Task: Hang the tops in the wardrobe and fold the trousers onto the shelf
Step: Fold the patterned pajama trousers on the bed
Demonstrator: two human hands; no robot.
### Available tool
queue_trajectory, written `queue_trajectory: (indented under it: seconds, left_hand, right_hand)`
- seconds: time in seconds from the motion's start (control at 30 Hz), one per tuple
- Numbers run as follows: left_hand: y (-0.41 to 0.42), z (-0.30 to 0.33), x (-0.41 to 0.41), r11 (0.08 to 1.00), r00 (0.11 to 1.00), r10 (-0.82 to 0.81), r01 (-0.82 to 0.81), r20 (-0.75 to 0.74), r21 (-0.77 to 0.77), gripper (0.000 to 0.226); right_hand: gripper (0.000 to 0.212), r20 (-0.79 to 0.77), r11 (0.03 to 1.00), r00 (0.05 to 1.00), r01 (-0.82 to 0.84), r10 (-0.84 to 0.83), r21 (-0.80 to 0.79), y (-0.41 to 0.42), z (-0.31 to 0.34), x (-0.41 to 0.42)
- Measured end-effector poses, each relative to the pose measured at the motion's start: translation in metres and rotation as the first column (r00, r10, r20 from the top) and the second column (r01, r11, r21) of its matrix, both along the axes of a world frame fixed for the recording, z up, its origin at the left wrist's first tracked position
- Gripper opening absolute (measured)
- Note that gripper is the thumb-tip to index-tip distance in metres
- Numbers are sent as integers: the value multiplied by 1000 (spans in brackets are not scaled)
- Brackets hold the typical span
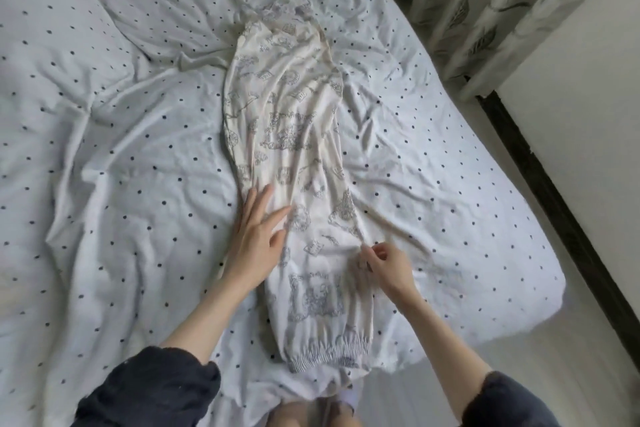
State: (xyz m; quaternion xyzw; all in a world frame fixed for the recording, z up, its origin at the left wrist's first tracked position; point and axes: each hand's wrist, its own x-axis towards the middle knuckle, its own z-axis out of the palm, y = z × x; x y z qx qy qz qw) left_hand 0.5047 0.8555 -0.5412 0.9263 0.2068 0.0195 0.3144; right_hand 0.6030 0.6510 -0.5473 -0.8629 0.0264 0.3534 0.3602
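A pair of cream trousers [291, 135] with a grey line-drawn print lies stretched lengthwise on the bed, its elastic waistband [329, 352] nearest me and the legs running away toward the far side. My left hand [258, 236] lies flat with straight fingers on the left edge of the trousers, pressing the cloth. My right hand [384, 263] is at the right edge, its fingertips pinching the fabric of the trousers. No tops, wardrobe or shelf are in view.
The bed [104, 149] is covered with a rumpled white sheet with small dark dots. Patterned curtains [485, 3] hang at the upper right. A white wall with a dark skirting strip [554, 204] runs along the pale floor right of the bed.
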Motion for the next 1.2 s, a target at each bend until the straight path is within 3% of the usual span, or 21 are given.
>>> queue_trajectory:
  seconds: [0.17,0.27,0.33,0.4,0.47,0.57,0.7,0.8,0.93,1.07,1.2]
  left_hand:
    - [-43,-2,-44,931,925,355,-338,132,-134,49]
    - [-71,-15,-78,767,843,524,-531,-126,-361,35]
    - [-90,-26,-98,732,818,458,-569,-348,-375,28]
    - [-103,-33,-110,662,790,395,-599,-469,-450,28]
    - [-114,-30,-118,565,774,411,-631,-482,-532,29]
    - [-120,-18,-125,468,764,461,-642,-452,-607,32]
    - [-133,21,-139,387,760,457,-638,-463,-665,39]
    - [-141,48,-153,323,743,449,-653,-497,-685,42]
    - [-161,77,-177,255,712,384,-694,-588,-673,47]
    - [-184,93,-204,154,669,212,-742,-712,-652,46]
    - [-176,103,-203,101,665,70,-746,-744,-658,39]
  right_hand:
    - [35,-310,981,931,-191,192,33,-31,-11,-40]
    - [20,-333,987,933,-103,139,122,-47,-17,-58]
    - [20,-312,985,938,-115,149,126,-56,-20,-66]
    - [25,-306,983,938,-129,163,128,-61,-19,-72]
    - [35,-281,985,948,-119,151,128,-66,-15,-81]
    - [22,-264,990,958,-85,112,111,-73,-5,-90]
    - [14,-276,992,957,-64,93,111,-89,27,-107]
    - [21,-271,988,957,-70,105,135,-97,62,-117]
    - [19,-430,989,899,-19,81,147,-118,93,-135]
    - [18,-621,994,777,-100,108,48,-150,105,-156]
    - [18,-695,995,714,-94,82,21,-156,113,-151]
